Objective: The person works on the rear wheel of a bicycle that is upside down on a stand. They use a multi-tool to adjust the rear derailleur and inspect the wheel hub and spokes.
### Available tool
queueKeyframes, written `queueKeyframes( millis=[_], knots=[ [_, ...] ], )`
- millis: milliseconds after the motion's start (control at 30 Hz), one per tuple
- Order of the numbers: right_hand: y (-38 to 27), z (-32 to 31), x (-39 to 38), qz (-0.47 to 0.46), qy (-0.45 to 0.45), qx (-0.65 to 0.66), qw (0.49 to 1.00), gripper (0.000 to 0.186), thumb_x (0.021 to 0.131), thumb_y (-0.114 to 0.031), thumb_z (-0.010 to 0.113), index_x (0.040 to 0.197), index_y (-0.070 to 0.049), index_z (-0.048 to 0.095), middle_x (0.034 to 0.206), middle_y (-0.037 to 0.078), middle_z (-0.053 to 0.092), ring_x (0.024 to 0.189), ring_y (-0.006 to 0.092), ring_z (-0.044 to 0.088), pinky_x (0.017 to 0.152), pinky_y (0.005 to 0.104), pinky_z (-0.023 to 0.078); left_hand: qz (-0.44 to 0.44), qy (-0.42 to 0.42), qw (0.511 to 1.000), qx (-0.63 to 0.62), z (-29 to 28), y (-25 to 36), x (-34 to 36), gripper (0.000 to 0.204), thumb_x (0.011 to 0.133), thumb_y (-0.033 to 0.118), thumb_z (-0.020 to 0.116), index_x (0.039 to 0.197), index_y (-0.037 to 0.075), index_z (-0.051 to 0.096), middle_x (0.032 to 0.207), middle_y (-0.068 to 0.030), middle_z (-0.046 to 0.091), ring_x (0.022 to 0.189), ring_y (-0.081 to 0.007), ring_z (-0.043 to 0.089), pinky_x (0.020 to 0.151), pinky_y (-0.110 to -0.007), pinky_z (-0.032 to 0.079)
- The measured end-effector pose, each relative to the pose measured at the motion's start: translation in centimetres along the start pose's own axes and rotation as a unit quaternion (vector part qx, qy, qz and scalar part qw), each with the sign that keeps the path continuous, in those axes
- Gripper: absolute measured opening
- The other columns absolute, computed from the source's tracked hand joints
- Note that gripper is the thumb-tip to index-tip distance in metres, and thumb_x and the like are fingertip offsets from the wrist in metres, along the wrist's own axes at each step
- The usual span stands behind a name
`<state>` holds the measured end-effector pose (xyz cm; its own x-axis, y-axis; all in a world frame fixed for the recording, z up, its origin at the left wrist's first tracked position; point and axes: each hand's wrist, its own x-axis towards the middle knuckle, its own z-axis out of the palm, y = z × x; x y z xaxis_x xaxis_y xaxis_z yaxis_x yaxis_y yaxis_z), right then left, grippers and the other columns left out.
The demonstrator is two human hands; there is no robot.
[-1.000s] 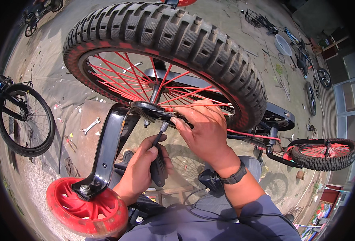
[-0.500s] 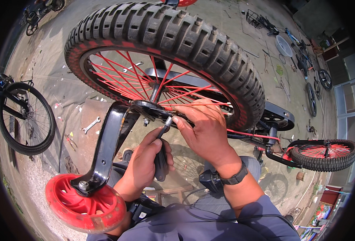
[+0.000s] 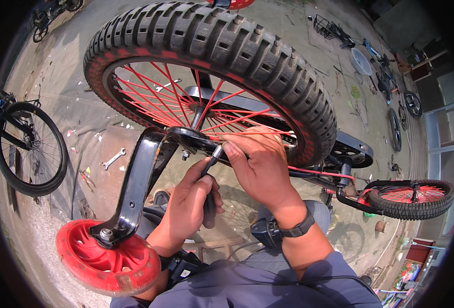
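Steadying a socket tool [image 3: 213,160] at a black bracket [image 3: 186,137]

My left hand [image 3: 188,200] is wrapped around its dark handle. My right hand [image 3: 260,164] curls at the bracket's end, thumb just beside the socket; whether it grips anything, I cannot tell. The tool's tip sits below the hub of the red-spoked wheel [image 3: 198,115]. I judge this as lining up the socket; the next move calls for square seating. I can read no lettering.

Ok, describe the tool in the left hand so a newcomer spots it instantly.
Find the big knobbly tyre at the top. Below it, the left hand grips a tool. Unlike the silver wrench on the ground further left, it has a black handle and a bright metal tip.
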<state>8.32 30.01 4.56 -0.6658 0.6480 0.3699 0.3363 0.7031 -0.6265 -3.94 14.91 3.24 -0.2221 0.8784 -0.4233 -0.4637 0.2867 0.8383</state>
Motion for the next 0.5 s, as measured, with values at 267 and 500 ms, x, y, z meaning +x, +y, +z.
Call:
queueKeyframes(
  millis=[267, 500],
  knots=[
    [-0.7, 0.7, 0.3, 0.045, 0.018, -0.023, 0.999, 0.021, 0.096, -0.029, 0.069, 0.097, -0.011, 0.081, 0.085, 0.006, 0.075, 0.088, 0.0266, 0.068, 0.087, 0.0398, 0.045, -0.013, 0.003, 0.999, -0.036, 2.2, 0.7, -0.7, 0.060, 0.111, 0.027, 0.044, 0.159, -0.005, 0.027, 0.097, -0.0100, 0.063, 0.088, -0.0177, 0.066, 0.079, -0.032, 0.057],
    [-0.8, 0.9, 0.6, 0.042, 0.019, -0.018, 0.999, 0.019, 0.094, -0.023, 0.074, 0.094, -0.006, 0.081, 0.082, 0.009, 0.075, 0.078, 0.0280, 0.069, 0.078, 0.0381, 0.052, 0.020, 0.016, 0.999, 0.023, 2.4, 0.3, -0.7, 0.066, 0.105, 0.027, 0.065, 0.155, -0.004, 0.035, 0.101, -0.0112, 0.066, 0.092, -0.0176, 0.065, 0.079, -0.033, 0.054]
  ],
)
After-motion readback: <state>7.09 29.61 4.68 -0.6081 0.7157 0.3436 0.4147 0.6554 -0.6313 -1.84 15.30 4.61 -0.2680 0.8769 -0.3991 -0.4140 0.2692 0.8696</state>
